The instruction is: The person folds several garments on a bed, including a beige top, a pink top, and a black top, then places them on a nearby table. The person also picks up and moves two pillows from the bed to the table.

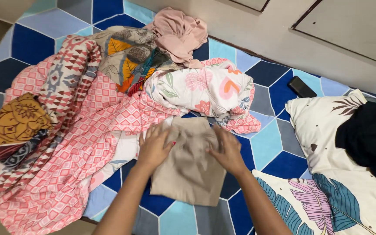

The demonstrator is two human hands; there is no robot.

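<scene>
Clothes pile [88,109] crowding beige cloth's [192,174] far edge; pillow [353,174] lying right | cloth folded on blue bedsheet [283,165], lying under both palms | left hand [155,146], right hand [229,150] pressing flat, fingers unclenched

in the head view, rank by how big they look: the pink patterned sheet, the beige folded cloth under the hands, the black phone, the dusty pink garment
1. pink patterned sheet, by far the largest.
2. beige folded cloth, pressed flat by the left hand and right hand.
3. dusty pink garment; crumpled and farther away, so its rank against the cloth is unsure.
4. black phone, smallest.
</scene>
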